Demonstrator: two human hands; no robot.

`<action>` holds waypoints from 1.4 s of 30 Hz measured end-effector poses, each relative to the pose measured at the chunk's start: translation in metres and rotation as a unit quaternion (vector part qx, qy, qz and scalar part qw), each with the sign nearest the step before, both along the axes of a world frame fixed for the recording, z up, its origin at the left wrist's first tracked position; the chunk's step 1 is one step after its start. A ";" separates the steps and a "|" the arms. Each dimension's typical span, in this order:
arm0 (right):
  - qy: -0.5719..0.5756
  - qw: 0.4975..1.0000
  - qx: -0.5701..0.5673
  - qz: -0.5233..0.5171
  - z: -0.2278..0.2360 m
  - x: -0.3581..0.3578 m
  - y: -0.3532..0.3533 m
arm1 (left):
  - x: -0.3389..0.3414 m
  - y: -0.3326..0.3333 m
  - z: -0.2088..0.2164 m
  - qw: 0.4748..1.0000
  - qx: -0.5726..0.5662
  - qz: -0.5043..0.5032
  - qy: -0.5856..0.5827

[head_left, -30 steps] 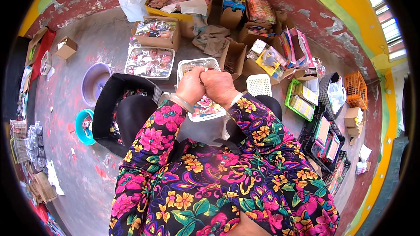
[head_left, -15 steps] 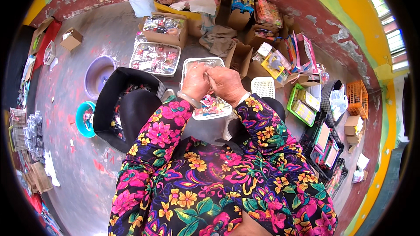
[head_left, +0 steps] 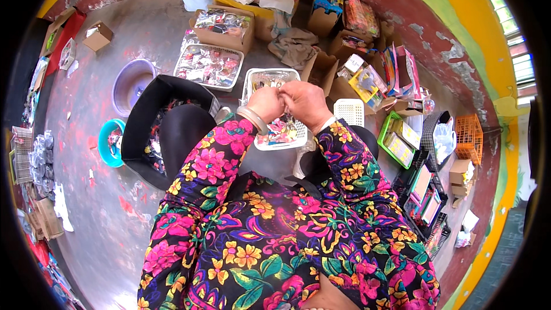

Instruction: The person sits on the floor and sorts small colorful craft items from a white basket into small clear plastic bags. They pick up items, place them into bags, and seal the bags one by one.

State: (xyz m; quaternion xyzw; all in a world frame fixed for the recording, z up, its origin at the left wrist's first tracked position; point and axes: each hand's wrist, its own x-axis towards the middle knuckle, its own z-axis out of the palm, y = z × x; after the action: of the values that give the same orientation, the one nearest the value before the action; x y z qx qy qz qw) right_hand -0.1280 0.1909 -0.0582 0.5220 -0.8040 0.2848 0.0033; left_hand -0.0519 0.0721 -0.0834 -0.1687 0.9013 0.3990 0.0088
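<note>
I am watching the white basket [head_left: 280, 146], which is holding small colourful pieces [head_left: 281, 132]. Above it, the left hand [head_left: 265, 104] and the right hand [head_left: 308, 105] are meeting, fingertips together; whether they are pinching something, I cannot tell. I am judging this as fine finger work, calling next for a steady pinch. Left of the basket, a black bin [head_left: 156, 99] is holding mixed pieces [head_left: 153, 152]; beyond it leftward, a white tray [head_left: 229, 87] is carrying wrapped packets [head_left: 209, 66].
</note>
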 end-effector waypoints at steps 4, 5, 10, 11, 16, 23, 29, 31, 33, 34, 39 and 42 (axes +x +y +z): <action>-0.244 0.969 -0.034 0.000 0.000 -0.024 0.002 | -0.001 -0.007 0.004 0.986 0.148 0.066 0.031; -0.301 0.952 -0.058 0.013 0.003 -0.026 0.003 | 0.000 -0.008 0.013 0.980 0.186 0.077 -0.006; -0.142 0.976 -0.165 0.018 0.031 -0.014 0.007 | -0.006 -0.022 -0.042 0.968 0.200 0.144 0.057; -0.131 0.975 -0.172 0.057 0.028 -0.008 0.006 | -0.007 -0.022 -0.045 0.963 0.217 0.143 0.070; -0.034 0.998 -0.043 -0.004 0.010 0.009 0.001 | -0.008 -0.012 -0.024 0.973 0.195 0.118 0.037; -0.084 0.994 -0.023 -0.067 0.001 -0.008 0.007 | 0.000 -0.008 -0.003 0.866 0.487 0.102 0.058; -0.312 0.950 0.009 -0.005 0.011 -0.023 0.014 | 0.003 -0.006 -0.005 0.914 0.387 0.017 0.124; -0.414 0.910 0.036 -0.007 0.017 -0.027 0.014 | 0.001 -0.007 -0.006 0.908 0.402 0.010 0.114; -0.456 0.888 0.061 -0.014 0.018 -0.031 0.014 | 0.002 -0.005 -0.005 0.902 0.417 0.017 0.110; -0.468 0.883 0.018 -0.012 0.016 -0.032 0.014 | 0.002 -0.003 -0.001 0.898 0.425 0.025 0.113; -0.521 0.846 -0.115 -0.006 0.023 -0.033 0.014 | 0.002 -0.010 0.007 0.936 0.344 0.028 0.063; -0.519 0.850 -0.091 -0.016 0.025 -0.035 0.016 | 0.003 -0.007 0.006 0.897 0.435 0.022 0.072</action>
State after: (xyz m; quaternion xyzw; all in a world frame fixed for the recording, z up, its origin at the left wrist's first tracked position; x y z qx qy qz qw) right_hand -0.1630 0.2065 -0.0333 0.2830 -0.6672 0.5860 -0.3624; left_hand -0.0485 0.0654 -0.0779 -0.1387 0.6323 0.7622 0.0071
